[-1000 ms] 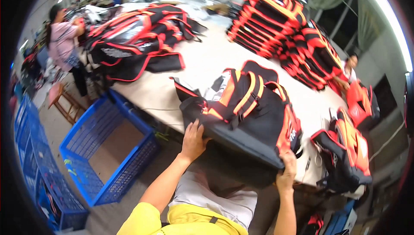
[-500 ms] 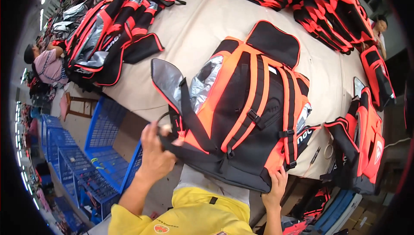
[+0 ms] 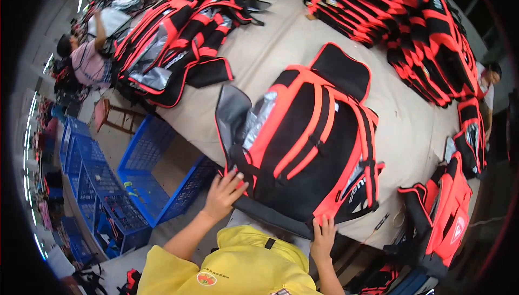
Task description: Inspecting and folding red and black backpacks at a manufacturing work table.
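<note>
Moved since half a second before: the left hand (image 3: 223, 196), which had been just outside the backpack (image 3: 303, 187), had come in over its lower left corner; the grey-lined side flap (image 3: 232, 111) had swung closer to the bag's body.
Backpack: black with bright orange trim, it lay in front of me on the table (image 3: 408, 149), shoulder straps (image 3: 321, 119) facing up, bottom edge toward my lap.
Left hand: my fingers were spread over that lower left corner, touching the fabric.
Right hand: mine (image 3: 323, 238) lay at the lower right corner, fingertips on the orange trim.
Both hands: well apart, one at each corner; I could not tell if either had clamped on, the undersides being hidden.
Top flap: black, orange-edged, it (image 3: 346, 73) lay spread beyond the shoulder straps.
More bags: a loose heap (image 3: 178, 41) lay far left, a stack (image 3: 362, 3) at the far right, and one orange bag (image 3: 454, 216) near the right edge.
Floor: a blue crate (image 3: 186, 197) stood left of me, a wooden stool (image 3: 124, 119) behind it.
Co-worker: a person in pink (image 3: 89, 65) stood beyond the stool, one arm raised.
</note>
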Demonstrator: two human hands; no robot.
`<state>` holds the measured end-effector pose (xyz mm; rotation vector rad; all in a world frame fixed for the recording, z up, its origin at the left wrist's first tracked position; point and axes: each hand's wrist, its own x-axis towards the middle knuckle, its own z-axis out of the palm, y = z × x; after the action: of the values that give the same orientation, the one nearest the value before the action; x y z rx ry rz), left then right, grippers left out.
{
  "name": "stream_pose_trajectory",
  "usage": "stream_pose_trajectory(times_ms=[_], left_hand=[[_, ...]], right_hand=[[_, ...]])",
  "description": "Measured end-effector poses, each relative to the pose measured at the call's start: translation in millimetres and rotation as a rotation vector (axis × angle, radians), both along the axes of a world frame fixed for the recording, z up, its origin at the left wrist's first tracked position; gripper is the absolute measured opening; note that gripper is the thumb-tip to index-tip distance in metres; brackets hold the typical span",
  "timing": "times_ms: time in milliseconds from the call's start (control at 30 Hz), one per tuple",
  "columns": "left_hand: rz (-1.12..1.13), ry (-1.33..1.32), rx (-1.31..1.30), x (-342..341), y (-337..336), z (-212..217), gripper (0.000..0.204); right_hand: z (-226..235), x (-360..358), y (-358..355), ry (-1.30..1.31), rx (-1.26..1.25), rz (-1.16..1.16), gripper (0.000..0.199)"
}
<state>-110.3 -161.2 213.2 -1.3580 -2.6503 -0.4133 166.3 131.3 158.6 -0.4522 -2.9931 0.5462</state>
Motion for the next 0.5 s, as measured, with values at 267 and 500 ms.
stream_pose_trajectory(times_ms=[267,500], left_hand=[[0.187,-0.230,-0.100,16.5,-24.9,-52.8,0.062],[0.021,-0.465,-0.091,-39.5,-44.0,23.2,0.075]], right_hand=[[126.1,-137.2,0.4,-0.728,-0.201,0.083,0.053],[112.7,-336.0,-34.5,0.033,-0.119,0.291,0.021]])
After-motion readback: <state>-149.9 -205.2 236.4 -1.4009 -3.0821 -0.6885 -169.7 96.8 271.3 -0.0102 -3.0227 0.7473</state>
